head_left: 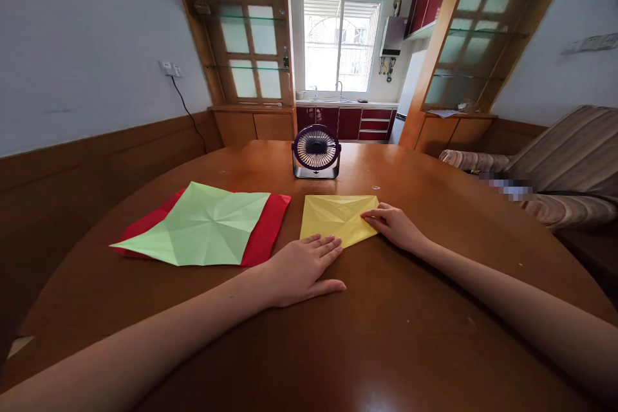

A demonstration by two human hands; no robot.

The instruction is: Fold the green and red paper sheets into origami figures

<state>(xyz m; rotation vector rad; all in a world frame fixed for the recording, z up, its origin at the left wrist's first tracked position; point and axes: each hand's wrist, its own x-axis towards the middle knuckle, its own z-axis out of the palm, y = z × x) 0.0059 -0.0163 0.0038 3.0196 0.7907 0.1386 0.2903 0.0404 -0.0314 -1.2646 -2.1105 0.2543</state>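
A folded sheet of yellow paper [333, 215] lies on the wooden table in front of me, with crease lines across its upper part. My left hand [304, 268] rests flat with fingers stretched, its fingertips on the paper's lower left edge. At the paper's right side, my right hand [393, 225] has thumb and fingers closed on the edge in a pinch. To the left lies a creased light green sheet [207, 222], unfolded and slightly raised in places. Red paper [265, 232] shows beneath it.
A small purple desk fan [316, 149] stands toward the far side of the round wooden table [386, 347]. Beyond the table's right edge is a striped armchair [564, 161]. A black cord [186, 106] hangs from a wall outlet on the left.
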